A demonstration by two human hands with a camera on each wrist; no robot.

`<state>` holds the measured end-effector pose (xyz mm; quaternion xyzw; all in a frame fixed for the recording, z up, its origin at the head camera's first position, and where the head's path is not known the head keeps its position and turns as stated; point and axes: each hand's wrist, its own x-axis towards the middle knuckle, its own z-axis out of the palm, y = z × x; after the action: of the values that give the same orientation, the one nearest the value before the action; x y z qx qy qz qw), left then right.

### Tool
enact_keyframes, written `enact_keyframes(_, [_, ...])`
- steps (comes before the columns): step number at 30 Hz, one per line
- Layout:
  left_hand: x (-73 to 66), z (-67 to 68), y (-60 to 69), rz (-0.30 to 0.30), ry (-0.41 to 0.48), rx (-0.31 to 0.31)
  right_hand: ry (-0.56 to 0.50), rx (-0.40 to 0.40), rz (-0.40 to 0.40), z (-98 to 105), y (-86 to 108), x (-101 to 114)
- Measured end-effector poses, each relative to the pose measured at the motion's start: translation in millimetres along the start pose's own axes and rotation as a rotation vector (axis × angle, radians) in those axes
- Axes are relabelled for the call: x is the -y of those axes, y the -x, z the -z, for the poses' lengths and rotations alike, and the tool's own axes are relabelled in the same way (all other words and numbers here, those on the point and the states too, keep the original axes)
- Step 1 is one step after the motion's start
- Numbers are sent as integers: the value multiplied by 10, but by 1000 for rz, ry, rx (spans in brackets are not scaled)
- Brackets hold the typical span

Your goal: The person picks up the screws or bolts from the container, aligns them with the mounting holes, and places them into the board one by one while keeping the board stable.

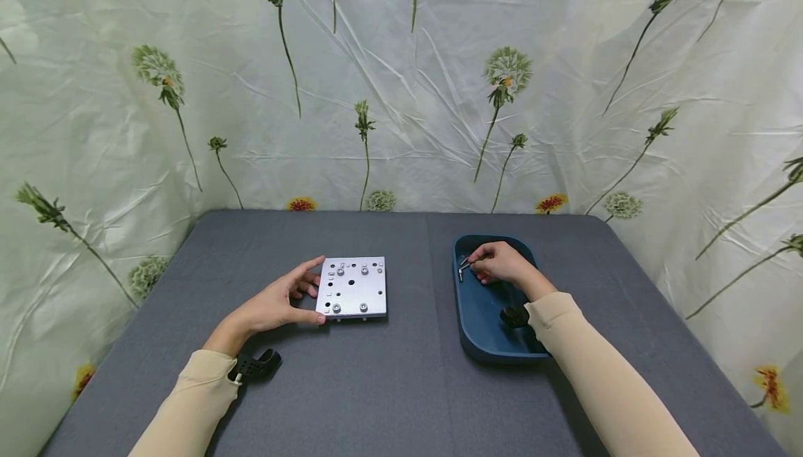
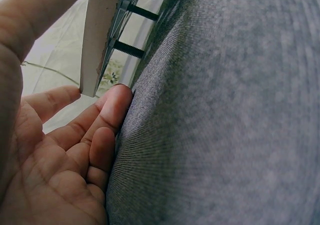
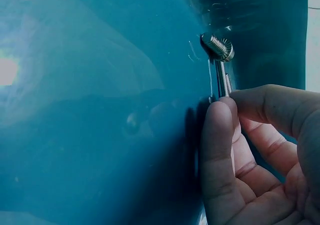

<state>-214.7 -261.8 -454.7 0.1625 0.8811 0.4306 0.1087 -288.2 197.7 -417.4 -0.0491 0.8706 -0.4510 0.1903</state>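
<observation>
My left hand [image 1: 272, 307] grips a silver metal plate [image 1: 360, 295] by its left side, index finger at the far corner and thumb at the near one. Several socket-head screws and holes show on the plate's top. From below, the left wrist view shows threaded screw ends [image 2: 142, 12] sticking out of its underside, which stands off the cloth. Inside a blue tray [image 1: 479, 324], my right hand [image 1: 502, 265] pinches a thin shiny metal rod [image 3: 221, 77] between thumb and fingertips. A screw [image 3: 218, 46] lies against the rod's far end; another thread is partly hidden behind it.
Grey cloth [image 1: 389, 380] covers the table. The tray's raised wall surrounds the right hand, and a black wrist mount [image 1: 514, 316] sits low inside it. Another black mount [image 1: 260, 365] hangs under the left wrist. Behind the table hangs a flower-printed curtain [image 1: 414, 129].
</observation>
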Motion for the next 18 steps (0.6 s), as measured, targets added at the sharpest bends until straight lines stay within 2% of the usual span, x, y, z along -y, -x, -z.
enact_keyframes(12, [27, -11, -8, -7, -7, 0, 41, -26, 13, -7, -19, -32])
enact_keyframes(18, [26, -5, -8, 6, -8, -1, 113, -53, 17, -27, -47, -61])
